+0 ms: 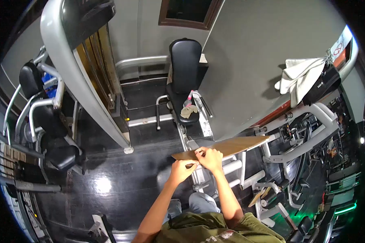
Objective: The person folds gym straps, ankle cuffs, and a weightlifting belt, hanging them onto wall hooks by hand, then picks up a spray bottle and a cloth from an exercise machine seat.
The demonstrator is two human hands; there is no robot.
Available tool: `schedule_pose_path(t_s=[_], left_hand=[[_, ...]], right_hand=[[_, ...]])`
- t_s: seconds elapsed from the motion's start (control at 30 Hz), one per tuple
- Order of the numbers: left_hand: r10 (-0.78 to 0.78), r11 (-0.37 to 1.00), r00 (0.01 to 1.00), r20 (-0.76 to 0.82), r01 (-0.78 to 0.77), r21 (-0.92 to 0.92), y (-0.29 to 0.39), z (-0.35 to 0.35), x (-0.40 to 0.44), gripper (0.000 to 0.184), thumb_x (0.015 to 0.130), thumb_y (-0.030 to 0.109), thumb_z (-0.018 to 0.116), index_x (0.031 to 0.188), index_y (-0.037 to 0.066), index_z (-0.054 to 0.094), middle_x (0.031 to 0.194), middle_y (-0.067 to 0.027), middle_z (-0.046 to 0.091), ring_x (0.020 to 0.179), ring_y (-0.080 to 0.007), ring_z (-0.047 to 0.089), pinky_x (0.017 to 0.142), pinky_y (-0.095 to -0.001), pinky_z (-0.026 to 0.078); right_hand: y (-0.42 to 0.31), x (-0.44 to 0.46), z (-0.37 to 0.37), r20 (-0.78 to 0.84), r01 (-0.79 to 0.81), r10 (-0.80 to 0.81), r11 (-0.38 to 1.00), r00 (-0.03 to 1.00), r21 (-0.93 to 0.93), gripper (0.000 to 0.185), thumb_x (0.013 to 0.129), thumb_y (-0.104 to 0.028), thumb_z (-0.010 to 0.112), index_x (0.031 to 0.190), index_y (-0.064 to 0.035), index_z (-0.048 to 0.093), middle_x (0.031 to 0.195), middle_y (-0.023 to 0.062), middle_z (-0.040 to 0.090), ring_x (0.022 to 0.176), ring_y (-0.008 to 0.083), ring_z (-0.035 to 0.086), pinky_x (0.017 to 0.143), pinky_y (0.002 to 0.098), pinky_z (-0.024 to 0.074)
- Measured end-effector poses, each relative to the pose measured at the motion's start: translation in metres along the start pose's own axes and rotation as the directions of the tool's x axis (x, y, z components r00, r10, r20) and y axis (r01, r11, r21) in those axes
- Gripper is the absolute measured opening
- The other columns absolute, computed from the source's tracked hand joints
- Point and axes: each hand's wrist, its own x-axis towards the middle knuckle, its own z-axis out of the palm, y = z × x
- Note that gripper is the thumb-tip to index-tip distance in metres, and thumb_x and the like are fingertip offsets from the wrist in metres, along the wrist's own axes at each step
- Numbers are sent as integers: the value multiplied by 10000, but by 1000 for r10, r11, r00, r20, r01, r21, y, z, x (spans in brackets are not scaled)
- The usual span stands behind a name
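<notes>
A flat brown board [243,145] with a pale edge lies in front of me, running from the middle toward the right. At its near left end, my left hand [182,170] has its fingers bent and closed, with the thumb side at the board's edge. Just right of it and nearly touching, my right hand [210,159] is closed too, fingers curled over the same end of the board. Whatever sits between the fingertips is too small or hidden to make out.
Ahead stands a black padded seat [185,69] holding a bottle [188,99] and a crumpled cloth [188,111]. A weight-stack machine [75,77] rises on the left. White towels [304,77] and a black bag [323,86] hang at right. Metal frames [300,158] crowd the right side.
</notes>
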Motion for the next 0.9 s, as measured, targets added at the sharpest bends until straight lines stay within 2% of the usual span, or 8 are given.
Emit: schedule_pose_path(t_s=[0.1, 0.13, 0.23, 0.43, 0.53, 0.57, 0.8, 0.9], left_hand=[[-111, 957, 973, 204, 159, -241, -11, -20, 5, 195, 959, 126, 644, 1023, -39, 726, 993, -94, 751, 928, -161, 709, 855, -302, 561], [-111, 959, 970, 214, 161, -232, -19, -27, 6, 195, 959, 126, 644, 1023, -39, 726, 993, -94, 751, 928, -161, 709, 855, -302, 561], [-152, 845, 943, 297, 280, -456, -27, -44, 18, 208, 1013, 123, 567, 1098, -30, 681, 1037, -97, 713, 945, -174, 692, 862, -305, 563], [-128, 865, 952, 276, 244, -438, -23, -69, 61, 240, 1024, 193, 573, 1062, -13, 689, 1030, -64, 709, 912, -127, 661, 842, -282, 537], [-116, 873, 935, 336, 257, -414, -23, -91, 91, 247, 1022, 214, 581, 1087, 0, 685, 1043, -45, 708, 919, -109, 642, 840, -264, 518], [-113, 883, 931, 348, 255, -395, -26, -99, 102, 242, 1021, 213, 583, 1089, 5, 686, 1044, -39, 706, 918, -105, 637, 838, -260, 514], [-144, 919, 935, 324, 247, -306, -53, -147, 195, 255, 1033, 241, 561, 1104, 30, 685, 1017, -24, 691, 912, -106, 624, 826, -263, 507], [-190, 907, 917, 349, 300, -295, -63, -153, 224, 256, 1036, 249, 551, 1132, 44, 670, 1033, -45, 686, 929, -117, 633, 828, -271, 510]], right_hand=[[-5, -4, 11, -64, -2, 0, 999, 998, -34, 176, 834, -380, 658, 903, -263, 770, 708, 20, 730, 661, 242, 719, 632, 392, 558], [-7, -4, 13, -85, 17, -19, 999, 996, -29, 166, 829, -370, 669, 890, -245, 760, 693, 24, 723, 634, 260, 711, 602, 403, 554], [-12, -4, 14, -147, 32, -27, 999, 989, 31, 144, 829, -344, 682, 887, -230, 747, 672, 28, 714, 598, 276, 699, 566, 414, 548], [-28, -2, 3, -216, -52, 92, 981, 972, 185, 120, 837, -278, 693, 931, -214, 730, 744, -19, 731, 675, 233, 712, 599, 377, 543], [-31, 13, -1, -69, -159, 190, 935, 979, 318, 254, 852, -274, 698, 1098, -210, 697, 924, 12, 751, 831, 260, 721, 715, 400, 559], [-30, 25, 1, 20, -186, 194, 899, 981, 395, 350, 864, -285, 702, 1197, -195, 646, 1050, 55, 735, 965, 290, 703, 802, 428, 552], [-51, 151, 20, 6, -136, 155, 844, 988, 519, 442, 876, -304, 714, 1279, -175, 589, 1099, 125, 708, 1035, 339, 675, 865, 449, 528], [-53, 185, 34, -7, -128, 163, 805, 987, 580, 449, 889, -301, 705, 1276, -110, 586, 1106, 158, 698, 1036, 347, 667, 878, 427, 517]])
